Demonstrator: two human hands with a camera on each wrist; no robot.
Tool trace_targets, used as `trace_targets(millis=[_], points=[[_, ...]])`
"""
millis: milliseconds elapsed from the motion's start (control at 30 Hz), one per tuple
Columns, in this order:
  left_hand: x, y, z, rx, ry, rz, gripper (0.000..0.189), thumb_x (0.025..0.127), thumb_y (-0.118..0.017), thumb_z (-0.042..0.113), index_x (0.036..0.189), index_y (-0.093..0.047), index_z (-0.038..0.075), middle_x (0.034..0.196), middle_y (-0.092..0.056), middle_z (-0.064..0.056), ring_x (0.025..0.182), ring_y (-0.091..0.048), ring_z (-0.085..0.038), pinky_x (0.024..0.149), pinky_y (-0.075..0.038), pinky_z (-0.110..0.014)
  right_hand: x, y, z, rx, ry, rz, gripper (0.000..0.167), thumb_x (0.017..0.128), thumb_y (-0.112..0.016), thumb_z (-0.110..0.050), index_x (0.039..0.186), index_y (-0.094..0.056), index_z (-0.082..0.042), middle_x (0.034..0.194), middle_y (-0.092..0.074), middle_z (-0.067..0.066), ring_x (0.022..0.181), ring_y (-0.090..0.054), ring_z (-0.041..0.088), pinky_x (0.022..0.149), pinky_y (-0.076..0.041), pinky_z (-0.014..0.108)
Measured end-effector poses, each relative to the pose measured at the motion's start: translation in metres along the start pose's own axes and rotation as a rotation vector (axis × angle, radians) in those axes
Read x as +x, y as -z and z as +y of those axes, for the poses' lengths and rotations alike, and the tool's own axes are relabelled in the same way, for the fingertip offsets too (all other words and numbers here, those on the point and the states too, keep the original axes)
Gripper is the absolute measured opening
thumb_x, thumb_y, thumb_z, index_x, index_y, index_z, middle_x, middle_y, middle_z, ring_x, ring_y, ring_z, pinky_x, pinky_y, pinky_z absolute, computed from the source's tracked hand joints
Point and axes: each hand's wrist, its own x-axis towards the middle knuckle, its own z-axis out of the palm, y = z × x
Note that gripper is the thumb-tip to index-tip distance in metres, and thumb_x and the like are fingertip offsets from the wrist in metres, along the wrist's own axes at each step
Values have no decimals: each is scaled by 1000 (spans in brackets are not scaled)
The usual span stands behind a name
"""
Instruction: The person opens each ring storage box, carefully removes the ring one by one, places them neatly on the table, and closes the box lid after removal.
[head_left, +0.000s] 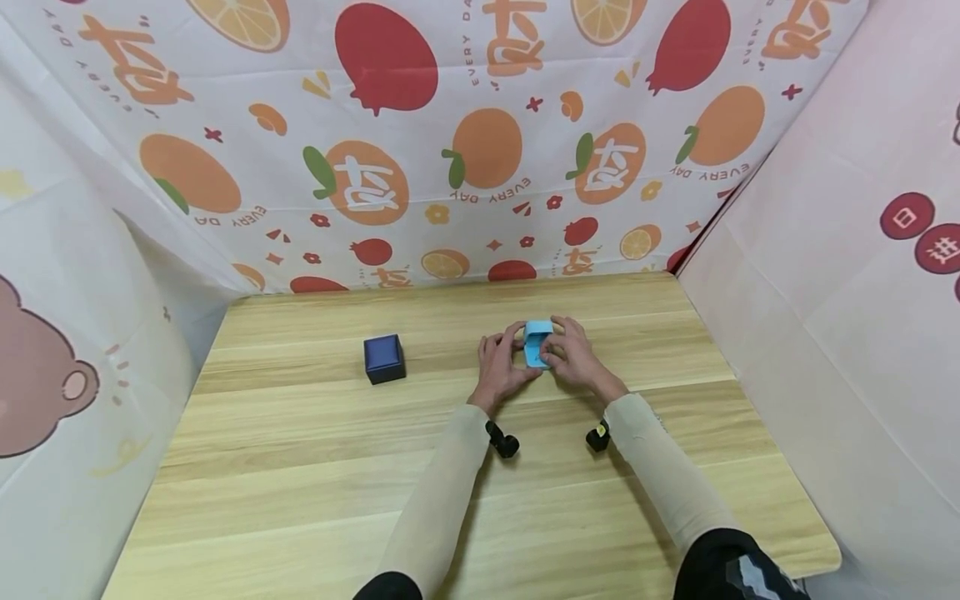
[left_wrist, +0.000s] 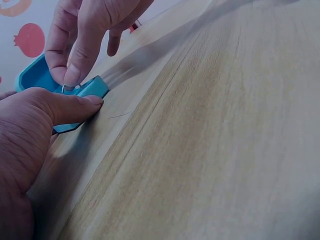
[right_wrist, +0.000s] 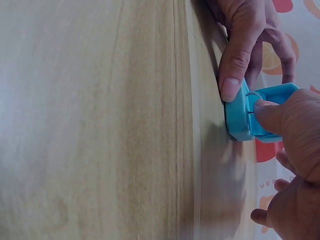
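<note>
Turquoise ring box (head_left: 533,346), its lid (right_wrist: 280,91) raised, sits on the wood-grain table (head_left: 300,450), toward the far edge and between a person's 2 hands, with a closed navy-blue box (head_left: 384,358) well apart to its left. The left hand (head_left: 501,367) steadies the ring box, its thumb (right_wrist: 232,82) pressed against the front of the base and its other fingers reaching round toward the back, partly hidden from where I stand. The right hand (head_left: 576,357) works inside, thumb and index finger apparently pinching a thin silver-coloured ring (right_wrist: 254,93), the remaining fingers held away. Fingertips cover the ring's lower part, so I cannot tell how deeply it sits in the base. Trouble here would probably start with that small pinch: so slim a band offers little to grip, and a slip could drop it into the box or send it rolling across the bare table. A crooked push or pull could catch the ring against the insert. The box looks small and light, so if the left thumb eased off, it might tip or skid under the right hand's force. The raised lid, close to the right fingers, could be knocked and swing down on them.
</note>
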Motion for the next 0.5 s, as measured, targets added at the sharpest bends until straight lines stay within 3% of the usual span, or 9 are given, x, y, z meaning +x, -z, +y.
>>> trace_targets(millis=[500], points=[[1,1,2,22,9,-15,91,79,-88,33,154,-37,28,128,-71,-6,140,-43,-35,126,-6,-59,-1,1,0,-36,24,21,6,94,-71,-15,88,-71,-14,161,-35,22,153,-14,52,112,-19,81]])
